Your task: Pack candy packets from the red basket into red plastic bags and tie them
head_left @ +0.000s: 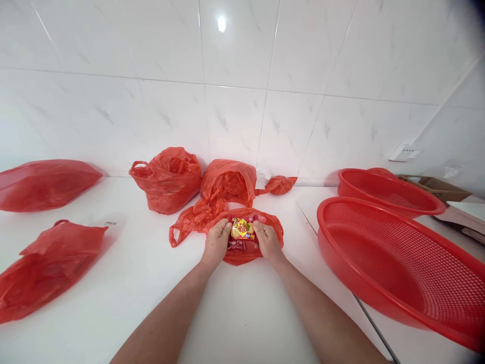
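Note:
Between my two hands is a small red and yellow snack packet [243, 229], its printed face turned up toward me. My left hand [217, 242] pinches its left end, thumb on top. The right end is gripped the same way by my right hand [268, 241]. Directly beneath lies a red plastic bag [242, 259], spread on the white table, with more dark red wrappers [237, 245] showing inside it. The bag's crumpled handles [189, 222] trail off to the left.
Two red perforated baskets [379, 273] stand on the right. Along the tiled wall sit a full red bag [170, 179], another open red bag [229, 177] and a small knotted one [281, 185]. More red bags [56, 263] lie at left. A cardboard box [435, 188] is at far right.

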Tool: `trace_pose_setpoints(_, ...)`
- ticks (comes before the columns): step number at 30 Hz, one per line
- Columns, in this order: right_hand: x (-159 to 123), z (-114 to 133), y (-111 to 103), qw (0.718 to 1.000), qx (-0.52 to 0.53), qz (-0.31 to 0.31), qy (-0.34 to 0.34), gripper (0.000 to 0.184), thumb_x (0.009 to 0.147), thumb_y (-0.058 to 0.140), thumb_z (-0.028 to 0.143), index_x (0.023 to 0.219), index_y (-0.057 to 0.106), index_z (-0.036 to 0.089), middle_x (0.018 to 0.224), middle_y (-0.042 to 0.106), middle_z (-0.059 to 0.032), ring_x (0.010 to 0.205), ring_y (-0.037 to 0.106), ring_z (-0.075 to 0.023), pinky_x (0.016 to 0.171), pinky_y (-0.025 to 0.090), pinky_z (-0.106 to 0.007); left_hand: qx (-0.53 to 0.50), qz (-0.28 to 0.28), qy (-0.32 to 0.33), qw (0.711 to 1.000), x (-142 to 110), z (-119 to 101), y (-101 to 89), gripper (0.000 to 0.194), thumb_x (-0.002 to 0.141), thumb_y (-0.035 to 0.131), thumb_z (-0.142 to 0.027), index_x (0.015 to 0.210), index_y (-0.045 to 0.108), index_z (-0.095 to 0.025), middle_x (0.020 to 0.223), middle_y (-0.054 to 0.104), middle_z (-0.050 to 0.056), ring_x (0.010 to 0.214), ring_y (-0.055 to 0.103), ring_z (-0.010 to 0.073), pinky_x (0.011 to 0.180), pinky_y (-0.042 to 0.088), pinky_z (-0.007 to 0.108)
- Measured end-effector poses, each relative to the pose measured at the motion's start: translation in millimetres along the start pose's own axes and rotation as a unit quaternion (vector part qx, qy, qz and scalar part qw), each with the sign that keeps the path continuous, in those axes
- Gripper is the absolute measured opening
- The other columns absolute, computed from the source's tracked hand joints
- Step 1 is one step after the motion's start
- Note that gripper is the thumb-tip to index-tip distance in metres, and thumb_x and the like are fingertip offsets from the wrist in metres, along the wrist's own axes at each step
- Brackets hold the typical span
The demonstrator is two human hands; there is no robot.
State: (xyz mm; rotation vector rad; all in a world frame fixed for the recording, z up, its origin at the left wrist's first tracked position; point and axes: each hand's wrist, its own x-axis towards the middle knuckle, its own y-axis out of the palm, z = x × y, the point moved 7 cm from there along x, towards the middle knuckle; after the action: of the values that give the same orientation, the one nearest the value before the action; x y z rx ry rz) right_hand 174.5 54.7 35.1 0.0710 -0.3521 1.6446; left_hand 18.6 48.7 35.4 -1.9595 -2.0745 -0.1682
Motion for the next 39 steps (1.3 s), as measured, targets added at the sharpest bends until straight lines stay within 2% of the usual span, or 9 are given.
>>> trace_pose_setpoints(16, 0.9, -3.9, 0.2, 1.000, 0.009, -0.007, -0.001, 0.049, 0.087, 0.038, 0.060, 0.057, 0.044, 0.022, 0.049, 0.045, 0.0012, 0.043, 0.043, -0.0131, 0.038, 0.035, -0.025, 0.023, -0.008, 0.012, 1.000, -0.4, -0.8, -0.9, 0.029, 0.087, 0.044, -0.040, 0.066, 0.045, -0.020, 0.060, 0.047, -0.004, 0.054, 0.043, 0.0116, 0.051, 0.037, 0.023)
trace_pose_setpoints(20, 1.0, 0.9, -4.4, 0.999, -0.013, -0.027, -0.021, 0.049, 0.089, 0.036, 0.058, 0.056, 0.039, 0.023, 0.047, 0.043, 0.0022, 0.043, 0.044, -0.0132, 0.041, 0.035, -0.026, 0.051, -0.045, 0.022, 0.997, -0.9, -6.9, -6.6, 0.029, 0.087, 0.045, -0.038, 0.065, 0.046, -0.020, 0.060, 0.048, -0.004, 0.056, 0.044, 0.0120, 0.052, 0.035, 0.023)
trace_pose_setpoints(25, 1.9, 7.7, -14.8, 0.997, 0.006, -0.068, -0.044, 0.040, 0.090, 0.039, 0.055, 0.068, 0.047, 0.022, 0.057, 0.049, 0.0025, 0.049, 0.047, -0.0124, 0.047, 0.040, -0.025, 0.093, -0.110, 0.033, 0.989, -0.2, -12.1, -19.1, 0.025, 0.089, 0.043, -0.035, 0.070, 0.050, -0.020, 0.065, 0.052, -0.003, 0.062, 0.046, 0.0132, 0.059, 0.037, 0.024)
trace_pose_setpoints(30, -1.6, 12.2, -18.4, 0.991, -0.010, -0.117, -0.058, 0.040, 0.088, 0.045, 0.054, 0.065, 0.043, 0.022, 0.051, 0.044, 0.0048, 0.045, 0.041, -0.0104, 0.047, 0.037, -0.024, 0.122, -0.139, 0.041, 0.982, -2.2, -13.0, -22.9, 0.025, 0.090, 0.043, -0.036, 0.071, 0.049, -0.020, 0.065, 0.052, -0.003, 0.062, 0.048, 0.0134, 0.059, 0.039, 0.024)
trace_pose_setpoints(32, -2.4, 10.7, -13.9, 0.993, -0.017, -0.110, -0.047, 0.039, 0.088, 0.044, 0.054, 0.066, 0.047, 0.022, 0.051, 0.048, 0.0037, 0.045, 0.044, -0.0118, 0.047, 0.039, -0.025, 0.147, -0.132, 0.067, 0.978, -3.5, -16.5, -20.3, 0.025, 0.091, 0.042, -0.035, 0.074, 0.052, -0.020, 0.067, 0.055, -0.002, 0.063, 0.051, 0.0140, 0.061, 0.041, 0.025)
trace_pose_setpoints(34, -1.8, 6.7, -6.2, 0.997, -0.005, -0.077, -0.030, 0.038, 0.088, 0.043, 0.056, 0.074, 0.054, 0.022, 0.057, 0.056, 0.0008, 0.050, 0.052, -0.0152, 0.050, 0.044, -0.028, 0.181, -0.109, 0.117, 0.970, -5.1, -23.1, -14.7, 0.023, 0.092, 0.041, -0.032, 0.082, 0.057, -0.020, 0.074, 0.060, 0.000, 0.069, 0.056, 0.0148, 0.066, 0.044, 0.026)
trace_pose_setpoints(36, -0.7, 1.4, 0.7, 0.999, 0.026, -0.039, -0.010, 0.038, 0.087, 0.042, 0.057, 0.083, 0.058, 0.023, 0.069, 0.064, -0.0022, 0.059, 0.060, -0.0186, 0.055, 0.048, -0.030, 0.210, -0.080, 0.169, 0.960, -7.3, -29.3, -7.8, 0.020, 0.092, 0.041, -0.028, 0.092, 0.060, -0.021, 0.085, 0.065, 0.002, 0.079, 0.060, 0.0155, 0.073, 0.047, 0.027)
trace_pose_setpoints(39, 0.7, -7.7, 6.2, 0.996, 0.086, 0.003, 0.034, 0.044, 0.088, 0.037, 0.060, 0.094, 0.060, 0.024, 0.077, 0.068, -0.0039, 0.064, 0.064, -0.0204, 0.058, 0.051, -0.032, 0.240, -0.034, 0.228, 0.943, -11.3, -34.7, 3.7, 0.021, 0.092, 0.043, -0.024, 0.104, 0.060, -0.022, 0.098, 0.066, 0.003, 0.091, 0.061, 0.0161, 0.082, 0.049, 0.030)
